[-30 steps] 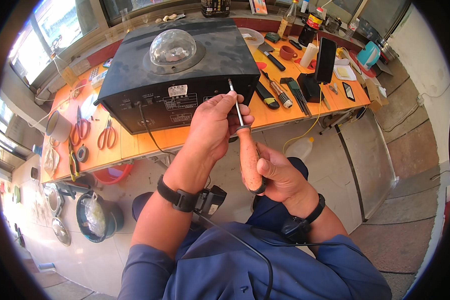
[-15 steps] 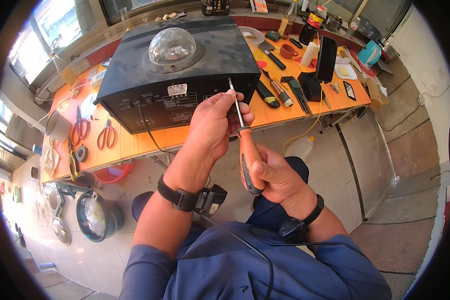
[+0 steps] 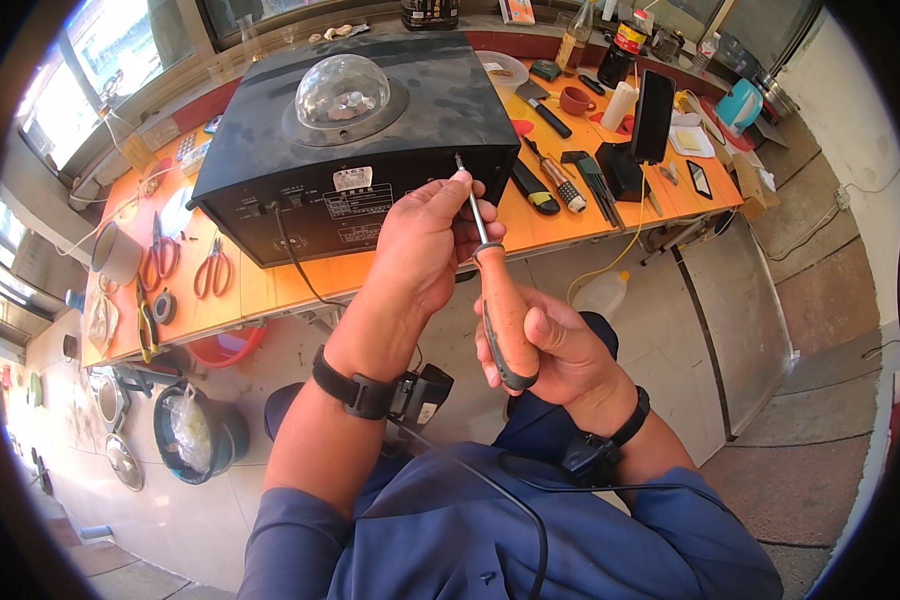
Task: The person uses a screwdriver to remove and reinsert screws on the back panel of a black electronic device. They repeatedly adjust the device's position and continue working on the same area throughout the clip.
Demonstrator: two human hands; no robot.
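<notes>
A black metal box (image 3: 255, 165) with a clear dome (image 3: 342, 92) on top stands on the orange table. My left hand (image 3: 418, 240) is closed, fingers pinching the shaft of an orange-and-black screwdriver (image 3: 508, 312). Its tip meets the upper right part of the box's near panel, at a screw too small to make out well. Around the screwdriver's handle my right hand (image 3: 570, 350) is loosely curled, the thumb slightly raised from the grip. A black power cord (image 3: 292, 250) hangs from the panel.
Left of the box lie scissors (image 3: 213, 270), pliers (image 3: 147, 328) and a tape roll (image 3: 165, 307). To its right are a utility knife (image 3: 536, 190), hex keys (image 3: 595, 185), a cleaver (image 3: 545, 110) and a propped phone (image 3: 653, 118). A bucket (image 3: 232, 440) stands on the floor.
The screwdriver's handle has shifted slightly right and turned. My right hand has loosened, its thumb moving off the handle's face. My left hand stays at the shaft.
</notes>
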